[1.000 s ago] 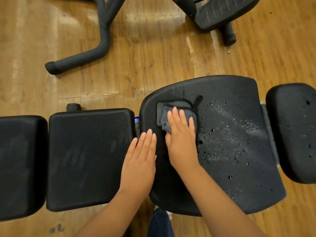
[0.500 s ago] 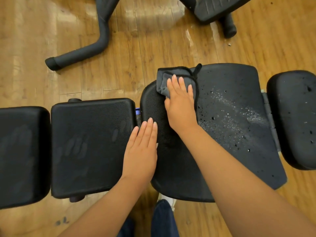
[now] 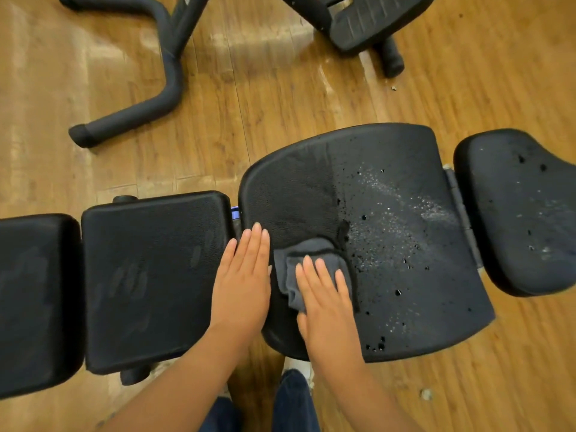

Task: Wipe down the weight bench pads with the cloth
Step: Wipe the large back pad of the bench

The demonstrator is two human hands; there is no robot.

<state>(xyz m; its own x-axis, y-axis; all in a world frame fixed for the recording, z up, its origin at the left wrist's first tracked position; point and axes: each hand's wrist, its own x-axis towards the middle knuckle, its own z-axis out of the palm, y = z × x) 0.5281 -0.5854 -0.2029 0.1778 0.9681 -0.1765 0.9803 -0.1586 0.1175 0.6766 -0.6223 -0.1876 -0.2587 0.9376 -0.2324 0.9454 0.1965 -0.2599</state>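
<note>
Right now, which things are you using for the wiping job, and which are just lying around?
For the job:
- grey cloth under the right hand
- big wet pad, wiped on its left part
- left hand, flat on that pad's edge
- the other pads

Just lying about:
- bent black tube on the wooden floor
- ribbed black plate

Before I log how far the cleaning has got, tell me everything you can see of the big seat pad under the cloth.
The wide pad is black, textured, with rounded corners, and lies flat. Its left strip looks wiped; the right part carries droplets and pale spray. The grey cloth lies on its near left, pressed by the right hand. The left hand rests flat on its left edge.
</note>
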